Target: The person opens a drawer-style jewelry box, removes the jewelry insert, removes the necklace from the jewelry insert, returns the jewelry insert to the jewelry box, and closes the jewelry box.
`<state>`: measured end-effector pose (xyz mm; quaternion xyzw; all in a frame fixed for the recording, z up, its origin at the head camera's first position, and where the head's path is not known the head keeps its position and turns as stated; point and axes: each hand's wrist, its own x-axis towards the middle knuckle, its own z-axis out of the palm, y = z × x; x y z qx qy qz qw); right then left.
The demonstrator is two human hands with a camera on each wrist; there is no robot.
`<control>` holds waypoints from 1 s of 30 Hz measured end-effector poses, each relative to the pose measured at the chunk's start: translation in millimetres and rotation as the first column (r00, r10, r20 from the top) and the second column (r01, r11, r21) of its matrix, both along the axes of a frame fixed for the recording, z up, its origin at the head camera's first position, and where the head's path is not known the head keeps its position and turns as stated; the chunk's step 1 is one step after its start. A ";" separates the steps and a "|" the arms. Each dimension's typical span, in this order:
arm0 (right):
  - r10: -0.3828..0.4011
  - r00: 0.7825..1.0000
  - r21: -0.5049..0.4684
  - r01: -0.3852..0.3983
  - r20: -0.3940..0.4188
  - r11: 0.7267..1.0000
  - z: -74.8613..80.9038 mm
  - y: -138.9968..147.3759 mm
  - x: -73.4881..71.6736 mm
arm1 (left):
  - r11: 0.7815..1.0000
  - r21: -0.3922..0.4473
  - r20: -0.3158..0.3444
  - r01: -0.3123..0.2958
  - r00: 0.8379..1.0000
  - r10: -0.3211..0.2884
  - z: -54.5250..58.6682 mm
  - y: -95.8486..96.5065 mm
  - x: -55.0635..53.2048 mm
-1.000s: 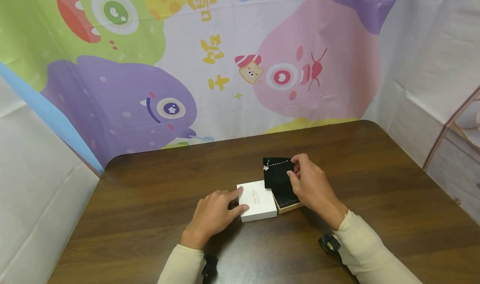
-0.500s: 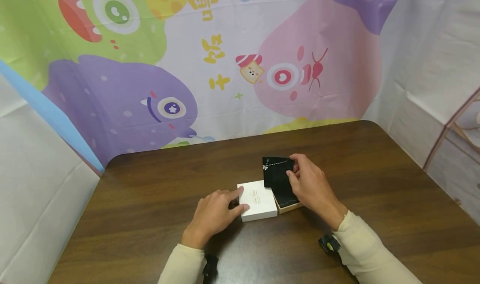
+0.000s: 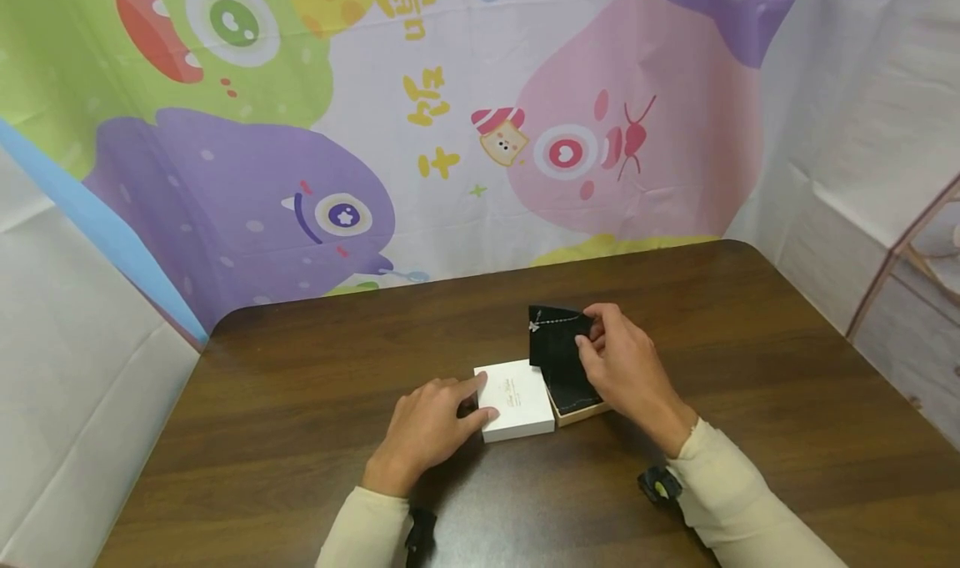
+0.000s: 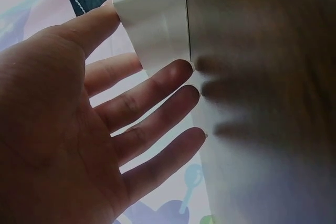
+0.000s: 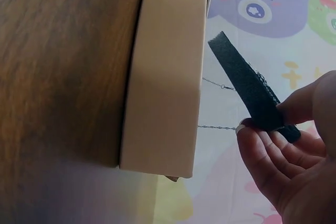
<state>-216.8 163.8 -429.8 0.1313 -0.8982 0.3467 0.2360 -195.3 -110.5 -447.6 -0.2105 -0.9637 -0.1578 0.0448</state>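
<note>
My left hand (image 3: 427, 430) lies at the left side of a white box sleeve (image 3: 517, 401) with gold lettering, thumb and index fingertips resting on its edge. In the left wrist view the other fingers stretch out straight. My right hand (image 3: 630, 372) pinches a black jewelry pad (image 3: 555, 343) between thumb and fingers, above the tan box tray (image 3: 581, 416). A thin silver chain (image 3: 558, 321) with a small pendant (image 3: 534, 327) lies across the pad. In the right wrist view, two chain strands (image 5: 218, 127) run between pad and tray. Black lining (image 3: 573, 389) shows in the tray.
The sleeve and tray stand on a dark wood table (image 3: 337, 343). A cartoon-printed cloth (image 3: 450, 218) hangs behind the table's far edge. Pale cloth walls (image 3: 847, 134) stand at both sides.
My right hand has lifted the black pad slightly up and to the right, with the chain on it. My left hand and the white sleeve have stayed in place.
</note>
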 end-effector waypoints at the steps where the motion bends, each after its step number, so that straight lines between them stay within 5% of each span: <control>1: 0.000 1.000 -0.002 0.000 -0.002 1.000 -0.1 -0.3 -0.1 | 1.000 0.002 -0.004 0.001 1.000 -0.001 -0.3 -0.1 0.0; 30: 0.059 0.994 -0.087 -0.067 -0.095 0.994 0.8 -3.3 3.4 | 0.999 0.031 -0.005 0.014 1.000 -0.014 -1.5 -0.1 -0.6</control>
